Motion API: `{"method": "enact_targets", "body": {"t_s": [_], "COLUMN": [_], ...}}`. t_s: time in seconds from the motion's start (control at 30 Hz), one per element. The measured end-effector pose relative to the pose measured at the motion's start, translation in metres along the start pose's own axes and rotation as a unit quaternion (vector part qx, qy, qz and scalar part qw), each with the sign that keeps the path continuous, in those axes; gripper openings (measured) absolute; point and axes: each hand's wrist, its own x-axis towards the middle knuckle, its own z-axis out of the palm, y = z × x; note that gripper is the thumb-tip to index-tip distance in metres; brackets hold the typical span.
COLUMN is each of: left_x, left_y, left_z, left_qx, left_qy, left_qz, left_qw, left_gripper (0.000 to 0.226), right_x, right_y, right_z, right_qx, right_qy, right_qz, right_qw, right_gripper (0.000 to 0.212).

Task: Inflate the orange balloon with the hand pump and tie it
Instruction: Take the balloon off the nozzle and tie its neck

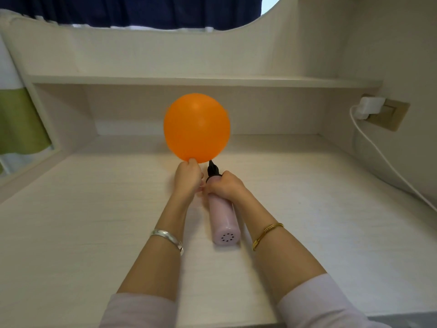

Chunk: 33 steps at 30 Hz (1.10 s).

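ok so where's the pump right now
In the head view the pink hand pump lies on the desk between the forearms, its black nozzle pointing at the orange balloon, gripped by the right hand.

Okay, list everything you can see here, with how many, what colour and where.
balloon: one, orange, inflated, above the desk's middle, neck at the left hand
pump: one, pink with a black nozzle, lying on the desk under the right hand
desk: one, pale wood grain, fills the lower view
shelf: one, cream, across the back above the desk
charger: one, white, plugged into the beige wall socket at right
cable: one, white, runs down from the charger to the desk's right edge
curtain: one, dark blue, along the top
bracelets: one silver, left wrist; one gold, right wrist
left hand: pinches the balloon's neck
right hand: grips the pump's front end
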Motion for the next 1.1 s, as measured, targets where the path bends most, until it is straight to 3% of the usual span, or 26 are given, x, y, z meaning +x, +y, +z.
{"method": "enact_targets", "body": {"t_s": [0.23,0.33,0.4,0.5,0.6,0.77,0.87,0.93,1.0,1.1], "left_x": [-0.008,-0.013,-0.014,-0.016,-0.019,-0.024,-0.025,-0.026,-0.027,-0.029], "left_y": [0.003,0.005,0.006,0.009,0.011,0.013,0.014,0.016,0.016,0.018], "left_z": [0.001,0.001,0.003,0.005,0.006,0.01,0.01,0.008,0.006,-0.001], "left_qx": [0.05,0.05,0.05,0.061,0.07,0.085,0.099,0.123,0.152,0.192], "left_qy": [-0.034,-0.047,-0.051,-0.056,-0.058,-0.05,-0.047,-0.056,-0.076,-0.097], "left_qz": [0.021,0.02,0.024,0.038,0.052,0.058,0.062,0.073,0.09,0.131], "left_qw": [0.998,0.997,0.997,0.996,0.994,0.993,0.992,0.988,0.981,0.968], "left_gripper": [0.027,0.026,0.036,0.04,0.036,0.029,0.031,0.029,0.028,0.029], "right_x": [-0.005,-0.017,-0.029,-0.045,-0.051,-0.048,-0.055,-0.062,-0.066,-0.062], "right_y": [0.004,-0.002,-0.007,-0.008,0.001,0.014,0.009,0.0,-0.007,-0.016], "right_z": [-0.012,-0.029,-0.042,-0.057,-0.065,-0.057,-0.054,-0.049,-0.041,-0.036], "right_qx": [-0.029,-0.1,-0.139,-0.123,-0.105,-0.094,-0.043,-0.026,-0.063,-0.119], "right_qy": [0.025,0.078,0.118,0.204,0.265,0.228,0.275,0.229,0.144,0.079], "right_qz": [-0.014,-0.058,-0.104,-0.192,-0.199,-0.173,-0.268,-0.365,-0.416,-0.4], "right_qw": [0.999,0.99,0.978,0.952,0.938,0.954,0.922,0.902,0.896,0.905], "right_gripper": [0.054,0.03,0.029,0.025,0.013,0.008,0.011,0.008,0.028,0.055]}}
